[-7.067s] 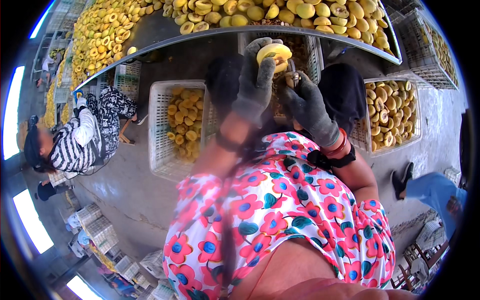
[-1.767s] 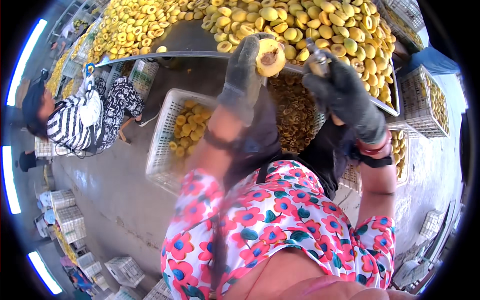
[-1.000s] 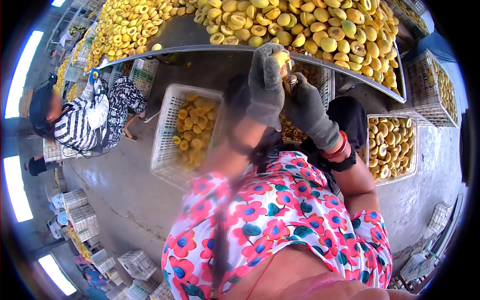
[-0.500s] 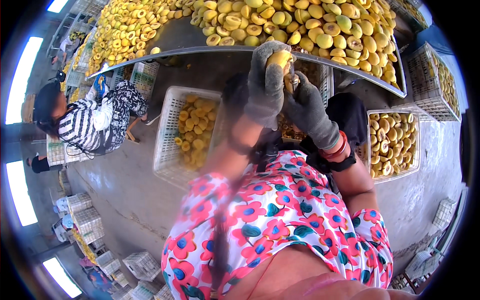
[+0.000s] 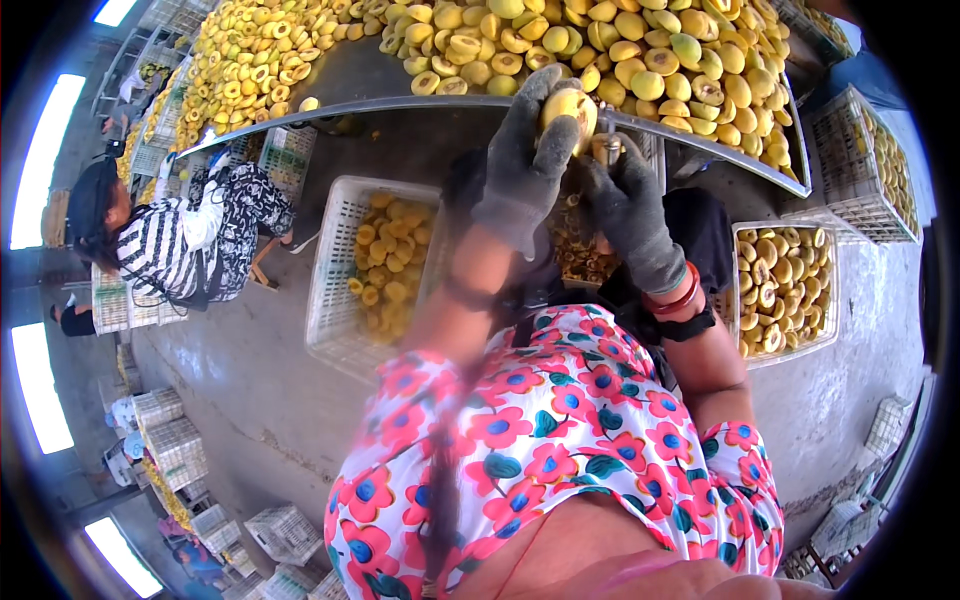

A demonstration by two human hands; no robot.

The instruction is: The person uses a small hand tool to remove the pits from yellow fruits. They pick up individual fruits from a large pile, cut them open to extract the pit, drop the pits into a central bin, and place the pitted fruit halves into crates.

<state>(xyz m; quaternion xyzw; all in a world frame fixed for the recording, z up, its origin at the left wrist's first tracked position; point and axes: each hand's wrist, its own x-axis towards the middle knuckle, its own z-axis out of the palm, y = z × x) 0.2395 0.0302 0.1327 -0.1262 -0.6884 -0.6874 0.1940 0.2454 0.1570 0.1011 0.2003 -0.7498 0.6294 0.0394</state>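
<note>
Grey work gloves cover both of my hands. My left hand [image 5: 530, 150] is closed around a yellow peach half [image 5: 570, 115], holding it just in front of the table's metal edge. To its right, my right hand [image 5: 630, 190] grips a small metal pitting tool [image 5: 606, 146], whose exact shape is partly hidden by the fingers. Tool and fruit are slightly apart. Below my hands, between my knees, a crate holds brownish scraps [image 5: 582, 250] that look like pits and trimmings. Halved peaches [image 5: 650, 60] are heaped on the metal table [image 5: 400, 101] beyond my hands.
A white crate of peach halves [image 5: 335, 250] stands on the floor at left, another [image 5: 785, 285] at right. More crates are stacked at far right [image 5: 865, 165]. A co-worker in a striped top [image 5: 170, 240] sits at left by the table.
My hands have moved apart; the peach half has turned to show its rounder face, and the tool has drawn back right from it. The co-worker's hands have shifted.
</note>
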